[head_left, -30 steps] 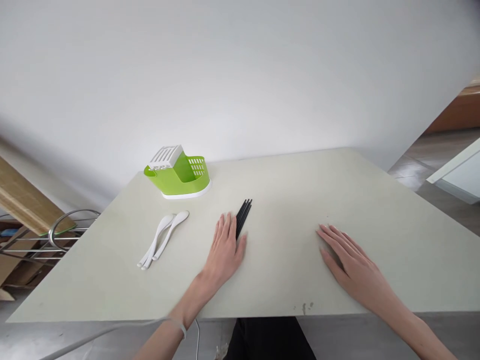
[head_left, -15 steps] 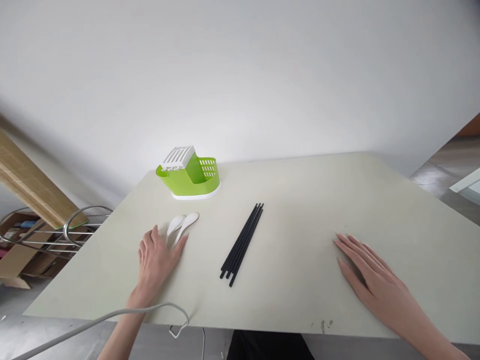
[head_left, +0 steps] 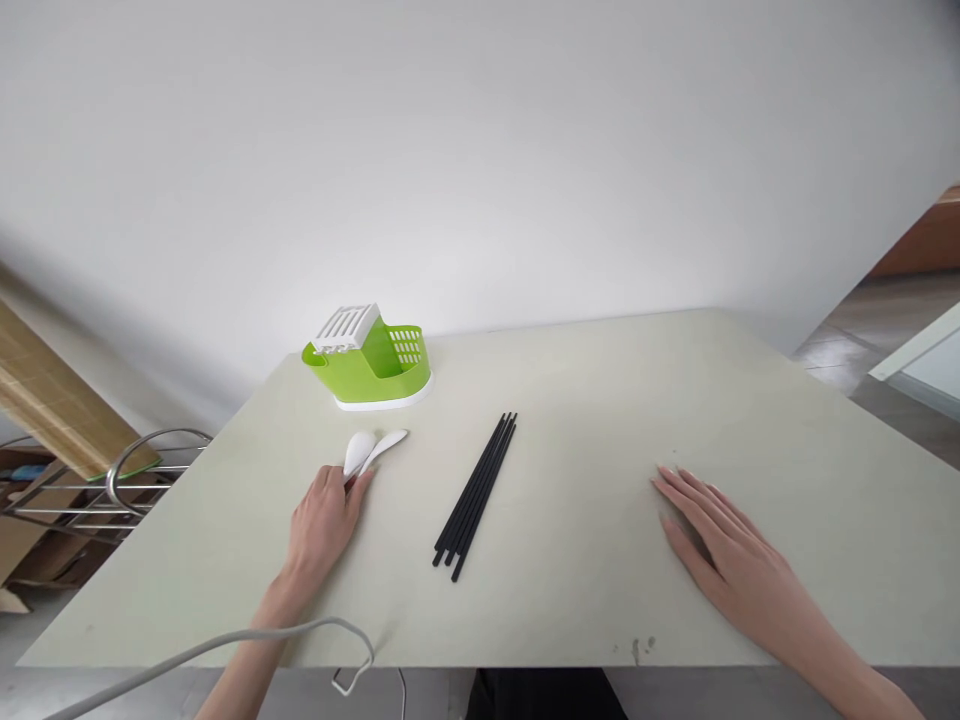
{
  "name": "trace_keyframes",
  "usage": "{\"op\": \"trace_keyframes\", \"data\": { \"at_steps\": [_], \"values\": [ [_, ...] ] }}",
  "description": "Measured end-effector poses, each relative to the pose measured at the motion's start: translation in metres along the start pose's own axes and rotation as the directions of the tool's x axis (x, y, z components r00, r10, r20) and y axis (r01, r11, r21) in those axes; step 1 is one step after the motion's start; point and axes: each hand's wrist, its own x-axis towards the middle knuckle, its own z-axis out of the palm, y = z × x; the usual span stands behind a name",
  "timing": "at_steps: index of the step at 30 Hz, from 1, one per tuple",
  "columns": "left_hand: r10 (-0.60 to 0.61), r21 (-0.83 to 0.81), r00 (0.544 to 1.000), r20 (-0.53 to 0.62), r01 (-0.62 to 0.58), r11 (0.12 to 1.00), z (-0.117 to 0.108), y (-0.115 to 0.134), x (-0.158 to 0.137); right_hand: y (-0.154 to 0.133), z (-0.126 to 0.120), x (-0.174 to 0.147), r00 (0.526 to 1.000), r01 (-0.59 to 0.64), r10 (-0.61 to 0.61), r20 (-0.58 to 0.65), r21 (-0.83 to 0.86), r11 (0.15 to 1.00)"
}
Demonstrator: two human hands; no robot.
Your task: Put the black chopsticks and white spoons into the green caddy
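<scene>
My left hand is closed around the handles of two white spoons at the left of the table. The bowl of one spoon points up and away from me, while the second spoon is turned onto its side and angles right. My fingers hide the handle ends. To the right of them lies a bundle of several black chopsticks, untouched. My right hand rests flat on the tabletop, fingers stretched out, holding nothing. Beyond the spoons stands a green utensil holder with a white slotted top and white base.
The pale table meets a white wall at its back. A grey cable crosses over my left forearm. Left of the table are a metal rack and a long tan board.
My left hand has gone from lying spread beside the spoons to closing on their handles, and the spoons have turned a little. The view has shifted slightly; the right hand stays flat.
</scene>
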Motion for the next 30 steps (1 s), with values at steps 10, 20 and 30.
{"op": "trace_keyframes", "data": {
  "at_steps": [10, 20, 30],
  "values": [
    [0.039, -0.064, 0.998, 0.046, -0.036, 0.997, -0.012, 0.061, -0.010, -0.001, 0.000, 0.003, 0.999, 0.017, -0.017, -0.042, 0.008, 1.000],
    [0.385, -0.044, 0.894, 0.228, -0.385, 0.922, -0.015, 0.206, -0.037, -0.005, -0.008, 0.008, 0.998, 0.013, -0.012, -0.054, 0.025, 1.000],
    [0.455, 0.062, 0.857, 0.243, -0.482, 0.874, 0.011, 0.255, -0.045, -0.009, -0.018, 0.015, 0.999, -0.015, 0.017, -0.042, 0.059, 0.998]
  ]
}}
